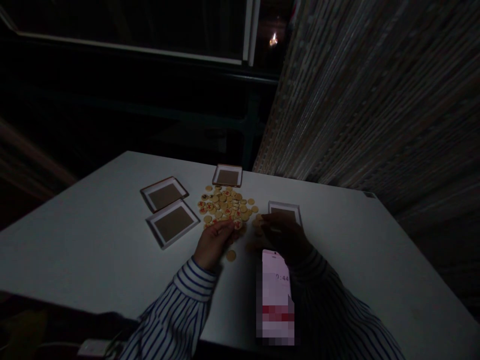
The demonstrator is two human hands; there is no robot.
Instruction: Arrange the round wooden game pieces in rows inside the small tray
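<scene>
My left hand is closed in a pinch on a round Chinese chess piece, pale wood with a red character. It sits at the near edge of a loose heap of Chinese chess pieces, some face up with red or dark characters, others showing plain sides. Dim and shadowed, my right hand reaches in from the right, its fingertips beside a few pieces at the heap's right edge. Whether those fingers grip a piece cannot be made out. One single piece lies nearer me, right of my left wrist.
Two shallow trays lie at the left on the white table. Another tray is behind the heap; a fourth box is partly behind my right hand. A lit phone lies close by. A string curtain hangs beyond.
</scene>
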